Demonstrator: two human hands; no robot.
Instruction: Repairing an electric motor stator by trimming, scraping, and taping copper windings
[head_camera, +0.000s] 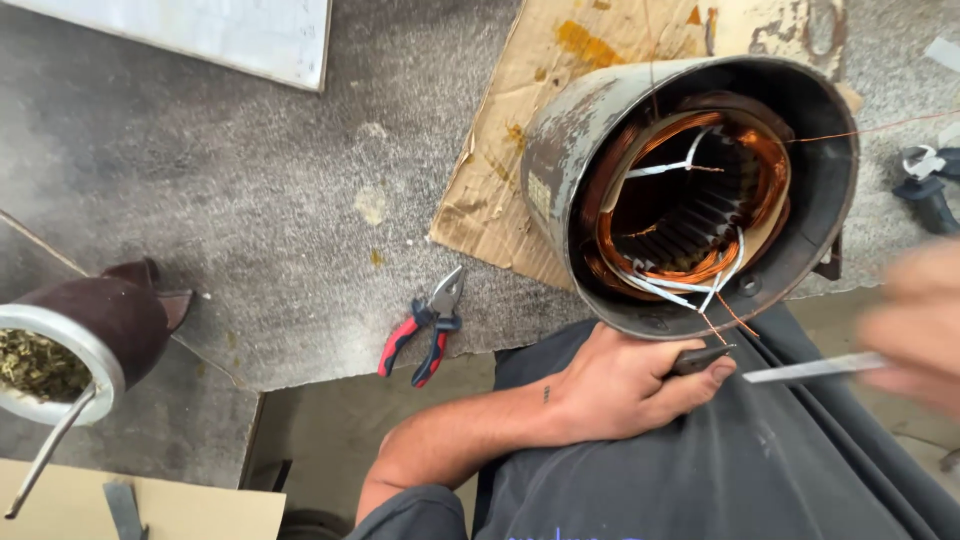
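Copper winding leads are what I am watching most: a thin strand (735, 318) is trailing out of the motor stator (690, 190) toward the left hand (625, 385), and I judge that a tug could snap it or nick its enamel against the housing's steel rim. The left hand is resting against the lap just beneath that rim, fingers closed around a small dark tool (700, 358). The right hand (915, 325) is blurring at the frame edge, gripping a flat metal strip (815, 369) pointed toward the left. The stator is lying on its side, partly on stained cardboard (520, 130), open end facing me; rusty grey shell, bright orange coils, white sleeved leads looping inside. Red-handled pliers (425, 328) are lying nearby on the bench.
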